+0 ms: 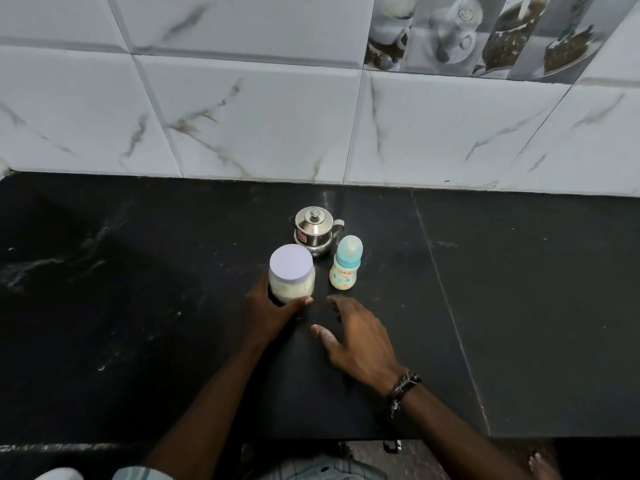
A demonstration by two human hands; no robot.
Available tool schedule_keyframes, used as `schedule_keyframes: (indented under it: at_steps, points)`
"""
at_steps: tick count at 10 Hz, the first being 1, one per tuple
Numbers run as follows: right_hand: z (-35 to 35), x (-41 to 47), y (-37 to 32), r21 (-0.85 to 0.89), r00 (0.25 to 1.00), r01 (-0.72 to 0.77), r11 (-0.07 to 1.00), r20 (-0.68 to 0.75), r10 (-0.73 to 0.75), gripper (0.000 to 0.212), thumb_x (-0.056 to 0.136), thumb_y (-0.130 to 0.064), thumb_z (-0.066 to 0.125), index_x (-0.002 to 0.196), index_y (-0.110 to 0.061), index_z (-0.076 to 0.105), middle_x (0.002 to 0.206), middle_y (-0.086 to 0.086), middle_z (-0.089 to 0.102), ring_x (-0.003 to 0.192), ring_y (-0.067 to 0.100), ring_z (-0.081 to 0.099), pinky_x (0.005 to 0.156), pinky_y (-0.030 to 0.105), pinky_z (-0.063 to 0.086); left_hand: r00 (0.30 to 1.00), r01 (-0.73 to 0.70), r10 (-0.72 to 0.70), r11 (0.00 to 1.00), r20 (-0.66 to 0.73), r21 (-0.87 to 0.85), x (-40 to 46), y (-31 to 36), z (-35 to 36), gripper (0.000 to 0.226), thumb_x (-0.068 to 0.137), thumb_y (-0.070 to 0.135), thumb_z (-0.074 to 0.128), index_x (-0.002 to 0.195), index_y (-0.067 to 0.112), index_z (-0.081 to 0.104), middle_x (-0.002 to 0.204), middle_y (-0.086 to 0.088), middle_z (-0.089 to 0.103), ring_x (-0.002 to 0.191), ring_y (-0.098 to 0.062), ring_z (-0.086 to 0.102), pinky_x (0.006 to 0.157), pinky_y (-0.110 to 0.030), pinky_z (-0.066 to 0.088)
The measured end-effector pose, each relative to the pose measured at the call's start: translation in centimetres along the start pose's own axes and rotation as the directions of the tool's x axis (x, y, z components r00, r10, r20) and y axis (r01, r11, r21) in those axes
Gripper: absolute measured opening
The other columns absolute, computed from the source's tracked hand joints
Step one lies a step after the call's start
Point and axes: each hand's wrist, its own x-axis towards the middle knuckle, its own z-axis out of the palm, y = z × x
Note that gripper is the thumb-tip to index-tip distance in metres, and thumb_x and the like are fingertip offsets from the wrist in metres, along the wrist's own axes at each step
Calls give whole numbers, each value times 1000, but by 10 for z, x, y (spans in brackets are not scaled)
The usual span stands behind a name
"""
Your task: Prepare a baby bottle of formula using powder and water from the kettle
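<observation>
Nearest the countertop's (138, 306) front edge, the right hand (360, 341) was spread, fingers apart, empty. The left hand (270, 313) was clamped around the lidded powder jar (292, 275). The jar should be steadied low while unscrewed. Beyond stood the capped baby bottle (346, 265), then the kettle (315, 230).

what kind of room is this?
Most likely a home kitchen: a dark stone counter, a marble-look tiled wall with food-print tiles, and a small steel kettle.
</observation>
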Motion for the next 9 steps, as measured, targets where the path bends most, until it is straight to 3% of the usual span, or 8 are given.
schedule_keyframes:
  at_steps: [1, 2, 3, 4, 5, 7, 8, 9]
  points:
    - [1, -2, 7, 8, 1000, -11, 1000, -23, 11, 59, 89, -51, 60, 139, -22, 46, 136, -2, 56, 121, 15, 57, 99, 33, 48, 1000, -24, 24, 1000, 3, 14, 9, 1, 5, 78, 55, 37, 96, 123, 27, 59, 116, 11, 68, 102, 2, 63, 84, -16, 51]
    - [2, -2, 11, 20, 998, -29, 999, -48, 30, 57, 89, -51, 60, 137, -22, 48, 135, -4, 57, 121, 14, 57, 99, 31, 47, 999, -37, 37, 999, 20, 32, 17, 3, 10, 94, 57, 36, 95, 139, 22, 51, 130, 7, 62, 115, -8, 57, 87, -6, 42]
    - [3, 0, 15, 36, 997, -43, 998, -62, 45, 55, 89, -51, 60, 135, -23, 50, 132, -5, 59, 118, 13, 58, 98, 31, 48, 998, -32, 31, 999, 52, 12, 23, 3, 15, 102, 57, 41, 93, 144, 25, 43, 138, 4, 58, 123, -12, 55, 97, -25, 46]
    - [5, 2, 17, 49, 997, -53, 997, -61, 56, 53, 89, -51, 59, 134, -23, 51, 130, -6, 60, 116, 11, 58, 96, 29, 48, 998, -12, 10, 1000, 64, 25, 26, 0, 18, 102, 58, 40, 92, 145, 24, 41, 139, 3, 57, 125, -14, 54, 96, -25, 44]
    - [4, 8, 21, 57, 994, -84, 995, -61, 88, 52, 90, -50, 60, 133, -23, 52, 129, -6, 60, 116, 12, 58, 97, 30, 48, 997, -4, 3, 1000, 79, 17, 27, 0, 17, 103, 56, 51, 87, 145, 27, 41, 138, 6, 57, 123, -11, 55, 93, -20, 43]
    - [-9, 30, 35, 96, 976, -164, 982, -129, 176, 41, 88, -44, 66, 123, -24, 57, 115, -7, 66, 105, 11, 62, 88, 30, 53, 995, -11, 10, 1000, 99, 10, 21, 1, 11, 90, 63, 33, 92, 139, 37, 44, 131, 21, 55, 114, 18, 48, 88, -3, 40]
    - [-9, 36, 43, 114, 973, -174, 978, -132, 188, 40, 88, -43, 66, 124, -25, 60, 117, -9, 67, 105, 8, 63, 89, 29, 54, 995, -30, 28, 999, 93, 26, 18, 0, 7, 86, 68, 38, 88, 141, 37, 42, 132, 24, 54, 120, 10, 51, 94, -8, 41]
    - [-3, 38, 48, 171, 958, -168, 971, -205, 202, 30, 88, -42, 65, 115, -28, 65, 108, -11, 70, 99, 6, 65, 86, 30, 55, 996, -78, 77, 997, 47, 9, 12, -10, 8, 77, 73, 42, 84, 139, 37, 45, 135, 21, 56, 124, 2, 52, 101, -27, 48]
